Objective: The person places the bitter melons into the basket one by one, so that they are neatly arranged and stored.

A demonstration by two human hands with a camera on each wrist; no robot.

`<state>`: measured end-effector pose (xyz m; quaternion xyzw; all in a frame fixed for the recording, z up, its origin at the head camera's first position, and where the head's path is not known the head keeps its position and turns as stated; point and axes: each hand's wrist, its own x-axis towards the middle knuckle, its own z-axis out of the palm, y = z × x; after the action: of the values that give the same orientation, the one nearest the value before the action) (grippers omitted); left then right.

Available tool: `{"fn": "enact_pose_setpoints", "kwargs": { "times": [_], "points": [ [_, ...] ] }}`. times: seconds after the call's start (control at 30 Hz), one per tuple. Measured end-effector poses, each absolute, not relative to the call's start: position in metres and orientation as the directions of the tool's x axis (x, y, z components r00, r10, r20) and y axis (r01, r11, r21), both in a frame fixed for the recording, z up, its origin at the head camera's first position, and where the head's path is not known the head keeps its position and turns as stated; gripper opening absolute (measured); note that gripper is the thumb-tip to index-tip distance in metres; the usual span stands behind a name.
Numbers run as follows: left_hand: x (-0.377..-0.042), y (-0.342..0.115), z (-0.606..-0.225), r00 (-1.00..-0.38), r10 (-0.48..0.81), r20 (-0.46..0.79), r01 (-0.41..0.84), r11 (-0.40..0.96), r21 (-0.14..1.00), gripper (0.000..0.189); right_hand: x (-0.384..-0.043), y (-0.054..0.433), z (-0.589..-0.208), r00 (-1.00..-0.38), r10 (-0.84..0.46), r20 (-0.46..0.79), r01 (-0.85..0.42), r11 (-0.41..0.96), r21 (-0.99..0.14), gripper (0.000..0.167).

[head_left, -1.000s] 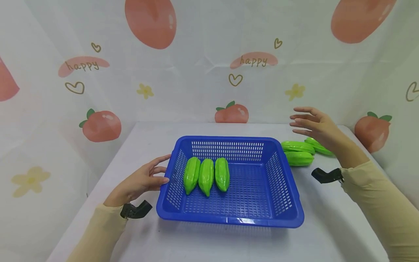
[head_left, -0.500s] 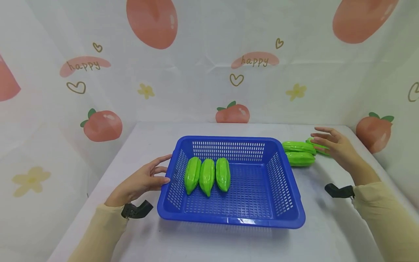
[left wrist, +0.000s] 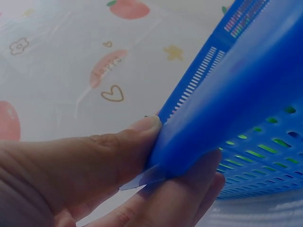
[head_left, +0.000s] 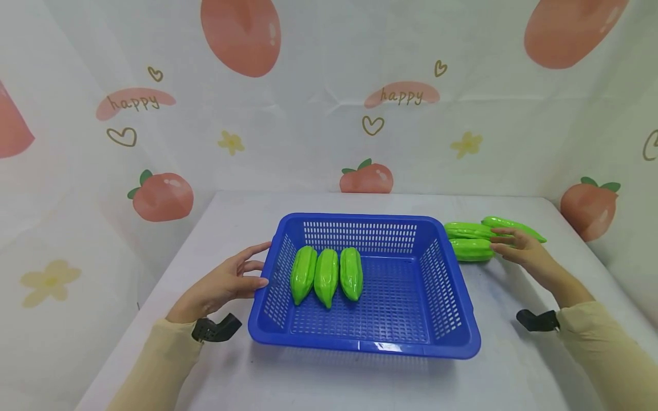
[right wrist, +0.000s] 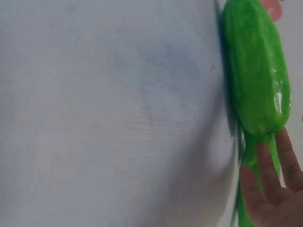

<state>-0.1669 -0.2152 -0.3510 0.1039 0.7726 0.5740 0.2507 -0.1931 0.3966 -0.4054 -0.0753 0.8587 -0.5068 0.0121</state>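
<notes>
— Starting with the largest?
— Behind everything, a white cloth backdrop [head_left: 308, 154] printed with reddish fruit, yellow flowers, brown hearts and the word "happy". In front of it, a flat white-covered table [head_left: 329, 388].
— And on top?
— Near the middle, a rectangular blue plastic basket [head_left: 360, 345] with slotted walls. Coming in from both sides, long beige fabric sleeves [head_left: 159, 359].
— Left hand next: holding anything?
— Yes. At the basket's left side, the left hand [head_left: 221, 285], pinching the rim between thumb and fingers, with only the rim's thickness between.
— And the right?
— At the far right of the table, the right hand [head_left: 532, 260], fingers extended and spread, gripping nothing. In the right wrist view, fingertips at one gourd's blunt end; cannot tell whether touching.
— Where to look for the gourds?
— Inside the basket, three glossy bright-green ridged gourds [head_left: 327, 277], side by side in the left half, narrow ends toward the near rim. On the table beside the basket's far right corner, at least three matching green gourds [head_left: 472, 250]: two lying alongside each other, another angled behind, partly hidden by fingers.
— Anything smaller?
— At each wrist, a curved black device [head_left: 216, 329].
</notes>
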Motion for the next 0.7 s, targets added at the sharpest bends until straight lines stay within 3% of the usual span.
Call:
{"fn": "enact_pose_setpoints", "kwargs": {
  "times": [0.23, 0.7],
  "points": [
    [-0.166, -0.215, -0.350, -0.857, 0.440, -0.269, -0.128, 0.323, 0.938, 0.085, -0.195, 0.395, -0.409, -0.991, -0.127, -0.043, -0.046, 0.623, -0.781, 0.058],
    [-0.166, -0.213, -0.350, -0.858, 0.440, -0.267, -0.130, 0.317, 0.939, 0.086, -0.203, 0.388, -0.405, -0.963, -0.174, -0.207, 0.038, 0.671, -0.741, 0.071]
  ]
}}
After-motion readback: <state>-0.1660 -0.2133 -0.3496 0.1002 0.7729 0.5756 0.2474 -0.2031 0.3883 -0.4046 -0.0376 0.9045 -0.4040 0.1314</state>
